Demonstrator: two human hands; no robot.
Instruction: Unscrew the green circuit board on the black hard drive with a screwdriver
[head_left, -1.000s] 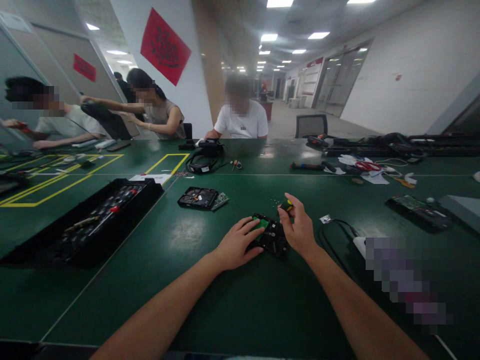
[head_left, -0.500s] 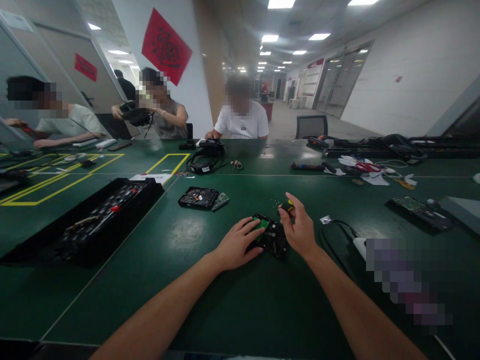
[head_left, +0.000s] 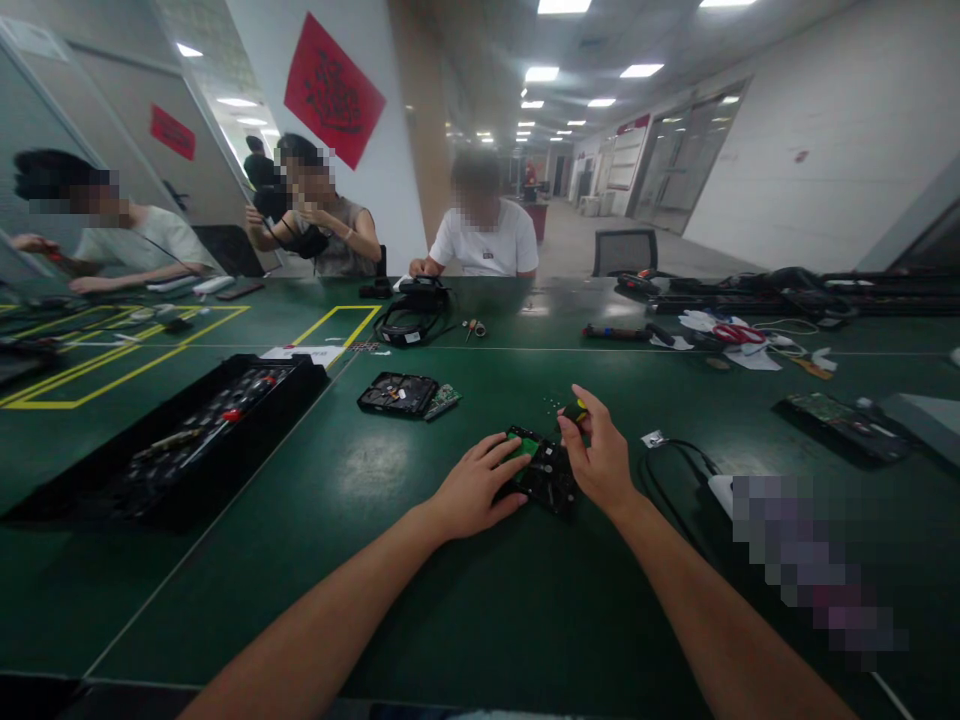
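Note:
A black hard drive (head_left: 546, 476) with a green circuit board lies on the green table (head_left: 450, 600) in front of me. My left hand (head_left: 474, 490) rests on its left side, fingers wrapped over the edge and holding it down. My right hand (head_left: 596, 455) is closed round a small screwdriver with a yellow and black handle (head_left: 575, 409), held upright over the drive's right part. A few tiny screws (head_left: 553, 401) lie just beyond the drive.
A second opened drive (head_left: 397, 393) with a loose board lies farther back. A black tool tray (head_left: 187, 435) stands at the left. Cables (head_left: 675, 470) and a white adapter are on the right, scissors (head_left: 736, 332) and clutter behind. Three people sit across the table.
My hands have barely moved on the drive. The person at the back left has pulled a dark object in from an outstretched reach up towards the head.

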